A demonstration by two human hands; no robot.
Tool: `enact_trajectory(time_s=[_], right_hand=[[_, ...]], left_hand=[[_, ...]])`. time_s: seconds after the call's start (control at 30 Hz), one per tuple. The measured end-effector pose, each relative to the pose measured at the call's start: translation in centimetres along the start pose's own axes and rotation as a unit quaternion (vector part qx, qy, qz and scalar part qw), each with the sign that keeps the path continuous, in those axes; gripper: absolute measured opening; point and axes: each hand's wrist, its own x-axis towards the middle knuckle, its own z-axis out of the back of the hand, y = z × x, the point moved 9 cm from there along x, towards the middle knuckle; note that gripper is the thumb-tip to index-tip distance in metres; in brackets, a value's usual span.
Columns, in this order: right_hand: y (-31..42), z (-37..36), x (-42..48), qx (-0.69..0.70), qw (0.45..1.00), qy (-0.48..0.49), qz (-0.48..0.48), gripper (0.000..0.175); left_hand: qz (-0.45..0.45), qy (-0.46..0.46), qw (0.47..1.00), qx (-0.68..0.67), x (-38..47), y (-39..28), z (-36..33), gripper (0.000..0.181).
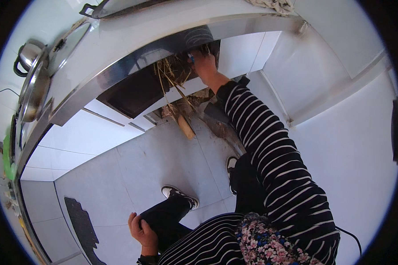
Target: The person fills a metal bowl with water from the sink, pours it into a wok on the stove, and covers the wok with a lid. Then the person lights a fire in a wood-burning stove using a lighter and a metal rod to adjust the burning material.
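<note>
My right hand reaches into the dark opening of a tiled stove, beside dry straw that hangs out over its edge. Something small and blue shows at its fingers; it looks like a lighter, but the fingertips are partly hidden in shadow. My left hand rests by my left knee with its fingers curled, and whether it holds anything is unclear. Below the opening, a piece of wood lies on the floor at a lower recess with straw and debris. A metal shovel lies beside it, partly behind my right sleeve.
A dark metal door stands at the left of the opening. Along the stove's top edge are a large pan lid, a steel pot and a cloth. A dark mat lies on the floor at lower left.
</note>
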Motion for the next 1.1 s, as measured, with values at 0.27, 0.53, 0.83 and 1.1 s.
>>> enact_trajectory(time_s=[0.27, 0.53, 0.83, 1.1], right_hand=[[-0.8, -3.2, 2.6, -0.175, 0.983, 0.046, -0.008, 0.035], [-1.7, -5.1, 3.5, -0.21, 0.967, 0.14, -0.023, 0.036], [-1.0, -7.0, 2.7, -0.34, 0.865, 0.364, 0.058, 0.024], [-5.0, -6.1, 1.0, 0.324, 0.818, 0.161, -0.447, 0.034]], left_hand=[[0.02, 0.011, 0.999, 0.031, 0.1, -0.2, 0.0, 0.021], [0.03, 0.016, 0.999, 0.01, -0.1, 0.1, -0.2, 0.021], [0.022, 0.017, 1.0, 0.012, 0.0, 0.0, -0.2, 0.022], [0.025, 0.019, 0.999, 0.013, 0.0, -0.1, -0.3, 0.022]])
